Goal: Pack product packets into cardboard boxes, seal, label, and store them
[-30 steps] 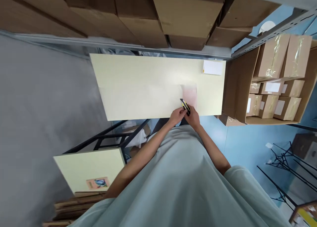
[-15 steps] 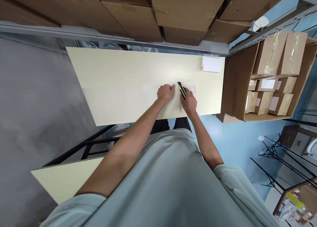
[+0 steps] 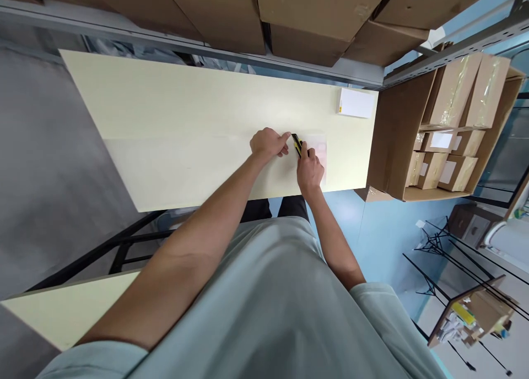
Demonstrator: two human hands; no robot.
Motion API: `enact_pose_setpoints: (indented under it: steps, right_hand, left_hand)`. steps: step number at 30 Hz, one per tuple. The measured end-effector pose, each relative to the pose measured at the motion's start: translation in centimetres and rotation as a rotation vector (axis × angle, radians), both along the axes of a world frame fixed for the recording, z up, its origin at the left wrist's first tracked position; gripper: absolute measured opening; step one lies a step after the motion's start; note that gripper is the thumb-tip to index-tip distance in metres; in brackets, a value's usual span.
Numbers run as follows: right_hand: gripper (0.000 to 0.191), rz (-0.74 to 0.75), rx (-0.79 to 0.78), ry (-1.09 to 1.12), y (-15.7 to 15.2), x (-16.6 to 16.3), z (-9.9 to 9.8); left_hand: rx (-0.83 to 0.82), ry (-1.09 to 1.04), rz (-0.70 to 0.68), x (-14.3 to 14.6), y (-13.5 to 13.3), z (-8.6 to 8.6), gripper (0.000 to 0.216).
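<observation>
The right hand [image 3: 311, 172] is clamped on a black-and-yellow utility knife [image 3: 298, 145], which is over the cream tabletop [image 3: 185, 114] with its blade end toward 11 o'clock. At 10 o'clock from that hand, just beside the blade, is the left hand [image 3: 268, 142], thumb and fingertips close together; whether they pinch anything I cannot tell. A faint pinkish sheet [image 3: 320, 144] is partly hidden by the right hand. From there, a white box [image 3: 356, 103] lies at 1 o'clock, an open carton [image 3: 397, 131] between 2 and 3
</observation>
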State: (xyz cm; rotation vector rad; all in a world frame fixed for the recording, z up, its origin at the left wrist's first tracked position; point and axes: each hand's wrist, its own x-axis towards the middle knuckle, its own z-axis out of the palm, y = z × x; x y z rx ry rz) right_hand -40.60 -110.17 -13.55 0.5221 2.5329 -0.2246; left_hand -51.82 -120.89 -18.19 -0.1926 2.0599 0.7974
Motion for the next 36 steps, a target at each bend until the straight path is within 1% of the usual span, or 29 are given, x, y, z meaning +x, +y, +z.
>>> enact_pose_setpoints:
  steps: [4, 9, 14, 18, 21, 30, 36]
  right_hand:
    - [0.065, 0.022, 0.049, -0.003, -0.3, 0.9, -0.3]
    - [0.065, 0.045, 0.108, -0.017, -0.6, 2.4, -0.1]
    - [0.064, 0.013, 0.11, -0.024, -1.1, 4.4, 0.2]
    - [0.067, -0.056, 0.069, -0.038, -1.7, 6.5, 0.1]
    - [0.068, -0.09, 0.066, -0.051, -2.2, 8.1, -0.1]
    - [0.067, -0.142, 0.103, -0.082, -4.7, 13.2, 0.1]
    - [0.065, -0.158, 0.105, -0.108, -6.1, 16.9, -0.1]
  left_hand:
    - [0.001, 0.031, 0.018, 0.2, 0.0, 0.1, 0.053]
    - [0.018, 0.027, 0.005, 0.3, -0.1, 0.1, 0.054]
    - [0.036, 0.009, -0.006, 0.3, -0.3, -0.1, 0.049]
    - [0.057, 0.011, -0.005, 0.3, -0.4, -0.3, 0.046]
    - [0.061, -0.002, -0.005, 0.1, -0.4, -0.4, 0.048]
    - [0.109, -0.021, -0.003, -0.1, -0.4, -1.2, 0.054]
    - [0.118, -0.022, -0.003, -0.1, -0.4, -2.0, 0.049]
